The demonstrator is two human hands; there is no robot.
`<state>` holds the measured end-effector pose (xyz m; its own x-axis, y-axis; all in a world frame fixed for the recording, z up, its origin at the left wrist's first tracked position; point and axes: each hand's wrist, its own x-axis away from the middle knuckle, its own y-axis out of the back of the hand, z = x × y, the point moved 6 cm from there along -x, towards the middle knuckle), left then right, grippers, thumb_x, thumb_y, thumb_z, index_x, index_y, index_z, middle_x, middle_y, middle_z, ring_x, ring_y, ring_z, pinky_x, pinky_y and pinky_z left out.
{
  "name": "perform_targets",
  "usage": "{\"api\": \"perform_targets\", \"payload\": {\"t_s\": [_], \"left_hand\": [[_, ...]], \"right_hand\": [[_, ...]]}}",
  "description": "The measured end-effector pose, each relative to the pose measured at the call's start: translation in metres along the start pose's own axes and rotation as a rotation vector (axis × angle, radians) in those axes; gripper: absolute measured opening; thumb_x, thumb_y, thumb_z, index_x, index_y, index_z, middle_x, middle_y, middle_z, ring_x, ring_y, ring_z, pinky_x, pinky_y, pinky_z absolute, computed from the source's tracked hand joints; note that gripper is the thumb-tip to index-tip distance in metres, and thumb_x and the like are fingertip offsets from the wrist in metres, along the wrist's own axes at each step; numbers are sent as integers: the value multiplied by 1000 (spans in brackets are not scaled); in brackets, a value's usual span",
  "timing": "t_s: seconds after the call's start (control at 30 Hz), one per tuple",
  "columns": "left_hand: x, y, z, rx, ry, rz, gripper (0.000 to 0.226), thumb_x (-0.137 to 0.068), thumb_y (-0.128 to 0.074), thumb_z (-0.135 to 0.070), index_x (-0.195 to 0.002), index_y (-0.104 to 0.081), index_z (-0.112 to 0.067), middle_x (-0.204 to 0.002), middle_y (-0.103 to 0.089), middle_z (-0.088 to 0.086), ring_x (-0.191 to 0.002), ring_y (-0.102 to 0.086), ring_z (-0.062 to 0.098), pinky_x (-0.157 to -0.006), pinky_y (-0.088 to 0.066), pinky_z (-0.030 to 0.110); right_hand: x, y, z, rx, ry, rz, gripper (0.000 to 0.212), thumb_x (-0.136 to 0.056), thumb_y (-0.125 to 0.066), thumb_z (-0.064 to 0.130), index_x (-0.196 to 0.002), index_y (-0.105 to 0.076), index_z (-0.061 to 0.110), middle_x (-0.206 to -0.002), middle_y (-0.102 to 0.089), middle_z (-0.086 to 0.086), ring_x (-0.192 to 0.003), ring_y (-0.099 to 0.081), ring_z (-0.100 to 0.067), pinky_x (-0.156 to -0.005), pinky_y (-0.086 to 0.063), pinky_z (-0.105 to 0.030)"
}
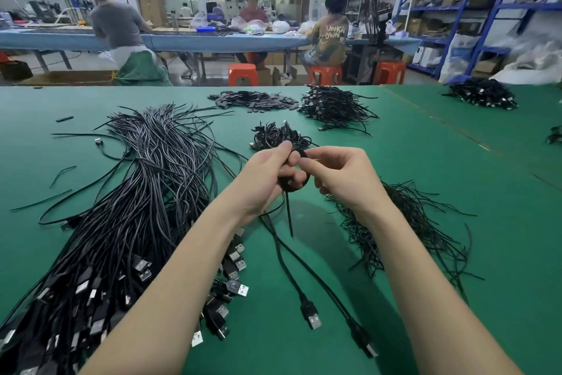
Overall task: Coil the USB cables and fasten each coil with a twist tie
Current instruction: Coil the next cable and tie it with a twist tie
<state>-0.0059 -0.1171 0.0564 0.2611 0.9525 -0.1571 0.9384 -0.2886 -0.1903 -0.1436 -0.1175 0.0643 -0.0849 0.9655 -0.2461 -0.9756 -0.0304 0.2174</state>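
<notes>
A small black cable coil [296, 184] is held above the green table between both hands. My left hand [264, 180] grips the coil from the left, thumb and fingers curled round it. My right hand [337, 177] pinches the coil's upper right side. A thin black twist tie [289, 216] hangs straight down from the coil. A big bundle of uncoiled USB cables [146, 192] lies at the left, plugs toward me. A heap of loose twist ties [404, 228] lies at the right. Finished coils [278, 136] are piled just beyond my hands.
Two loose USB cables [307, 307] lie on the green table [441, 162] between my forearms. More piles of coils [334, 105] and small black pieces [252, 99] sit further back; another pile [483, 93] is far right. People work at a bench behind.
</notes>
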Motion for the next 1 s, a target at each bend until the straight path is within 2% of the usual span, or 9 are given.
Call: {"api": "perform_targets", "payload": {"t_s": [0.07,0.13,0.27,0.37,0.47,0.6,0.7,0.8,1.0], "left_hand": [[-1,5,-4,-339,-95,-87,39,-110,-29,-30,-79,-46,-14,-65,-48,6,-66,-48,15,-69,-41,26],[-1,7,-4,-577,-153,-131,37,-109,-29,-33,-84,-49,-15,-71,-53,3,-71,-51,16,-74,-41,31],[1,4,2,-796,-186,-124,27,-108,-33,-30,-100,-52,-12,-80,-58,-6,-78,-59,14,-73,-52,27],[0,1,5,-681,-160,-69,26,-108,-33,-22,-118,-53,-8,-103,-65,7,-89,-67,16,-77,-59,28],[3,-10,8,-372,-117,24,27,-109,-30,-16,-124,-52,-12,-104,-61,7,-86,-69,11,-72,-60,30],[2,-12,10,-449,-82,12,26,-109,-28,-18,-115,-52,-9,-96,-61,6,-75,-57,15,-58,-44,22],[1,-14,12,-472,-64,17,27,-108,-26,-14,-108,-49,0,-80,-55,2,-61,-45,8,-52,-37,18],[3,-22,13,-526,-75,83,28,-109,-27,-21,-94,-50,-16,-75,-48,-1,-58,-40,8,-50,-35,18],[7,-31,17,-429,15,171,25,-109,-26,-18,-96,-48,-15,-81,-49,5,-68,-44,16,-61,-42,28]], "right_hand": [[-1,0,0,3,-3,-42,7,-87,-80,21,-92,-77,17,-64,-70,4,-51,-55,-7,-48,-46,-20],[-2,0,-2,-8,-8,-69,7,-87,-79,17,-94,-77,15,-69,-73,-1,-52,-59,-8,-47,-46,-20],[-2,0,-4,-191,-30,-91,8,-86,-80,11,-94,-79,12,-71,-74,-6,-52,-62,-12,-55,-53,-21],[-1,-2,-3,-253,-33,-93,4,-85,-80,11,-89,-81,13,-74,-75,-14,-52,-60,-11,-58,-53,-20],[-1,-3,-4,-312,-30,-118,4,-88,-77,9,-88,-80,10,-69,-68,-14,-49,-54,-10,-53,-51,-19],[0,0,4,-193,47,-78,10,-91,-73,8,-99,-79,10,-75,-74,-2,-54,-60,-10,-57,-52,-22],[2,-1,11,-114,93,17,22,-94,-70,12,-111,-78,23,-86,-75,-4,-61,-56,-14,-57,-51,-25],[1,6,12,-45,79,-36,15,-94,-72,20,-102,-81,28,-69,-67,7,-55,-47,-12,-50,-40,-20],[1,17,12,20,45,-50,6,-87,-79,24,-87,-82,19,-76,-73,1,-53,-55,-9,-52,-46,-20]]}}
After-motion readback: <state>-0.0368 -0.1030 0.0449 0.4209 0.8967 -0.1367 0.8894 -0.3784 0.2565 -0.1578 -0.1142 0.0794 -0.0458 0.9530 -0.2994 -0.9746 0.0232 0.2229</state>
